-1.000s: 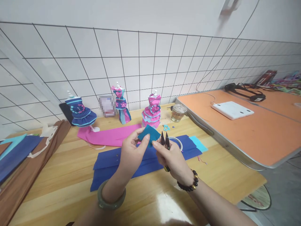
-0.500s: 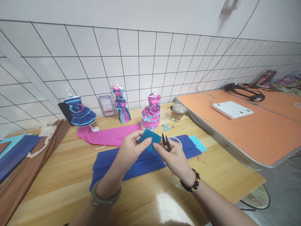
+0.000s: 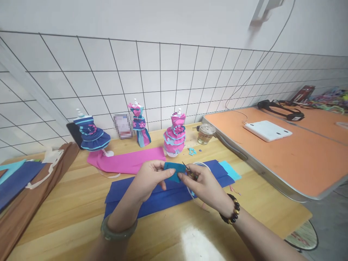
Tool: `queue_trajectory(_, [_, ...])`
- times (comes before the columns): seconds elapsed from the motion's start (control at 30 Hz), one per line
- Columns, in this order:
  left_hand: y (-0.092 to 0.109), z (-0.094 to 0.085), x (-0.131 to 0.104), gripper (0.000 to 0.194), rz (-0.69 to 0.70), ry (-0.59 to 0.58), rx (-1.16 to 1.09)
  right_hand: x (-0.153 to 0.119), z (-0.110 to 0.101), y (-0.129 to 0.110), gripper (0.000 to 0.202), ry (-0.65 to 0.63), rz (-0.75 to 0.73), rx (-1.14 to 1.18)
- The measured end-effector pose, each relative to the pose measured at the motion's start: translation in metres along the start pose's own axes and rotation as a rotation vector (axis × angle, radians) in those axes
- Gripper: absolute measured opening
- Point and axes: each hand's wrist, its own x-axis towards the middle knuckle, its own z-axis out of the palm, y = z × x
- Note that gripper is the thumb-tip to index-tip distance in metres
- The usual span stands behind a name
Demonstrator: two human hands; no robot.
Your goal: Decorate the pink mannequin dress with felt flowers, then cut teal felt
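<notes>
A small folded teal sheet [image 3: 174, 172], paper or cloth, is held up over the table between my hands. My left hand [image 3: 152, 180] pinches its left side between thumb and fingers. At the right side, my right hand [image 3: 204, 185] touches the sheet with its thumb and also grips small dark scissors [image 3: 189, 171], whose pointed blades stick up toward the sheet. Beneath both hands lies a folded dark blue sheet [image 3: 125, 197]. A pale ring [image 3: 204, 165] rests partly on it, half hidden behind my right hand.
Behind are a pink strip [image 3: 127, 159] and three small dress forms: blue [image 3: 94, 132], mixed pink-blue [image 3: 140, 123] and pink [image 3: 175, 136]. A lidded glass [image 3: 206, 134] stands near an orange table [image 3: 293, 159] bearing a white box [image 3: 268, 130]. Brown fabric [image 3: 35, 203] lies left.
The teal sheet has turned flatter and more level in my fingers. The scissors have tilted left, their blades no longer showing spread apart. My view has tipped slightly upward.
</notes>
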Motion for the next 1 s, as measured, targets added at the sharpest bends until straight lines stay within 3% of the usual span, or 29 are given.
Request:
queue_trajectory(0.17, [-0.004,0.004,0.002,0.015,-0.029,0.053,-0.122,0.001,-0.005,0.003,0.022,0.004,-0.015,0.029])
queue_trajectory(0.47, [-0.004,0.005,0.001,0.018,-0.023,0.047,-0.146,0.002,-0.02,-0.002,0.028,0.002,0.123,0.157])
queue_trajectory(0.8, [-0.002,0.003,-0.001,0.016,-0.032,-0.02,-0.133,0.008,-0.018,0.0,0.023,0.029,-0.076,0.039])
queue_trajectory(1.0, [0.0,0.003,-0.002,0.014,-0.059,-0.018,-0.202,0.01,-0.013,-0.001,0.024,0.054,-0.122,0.094])
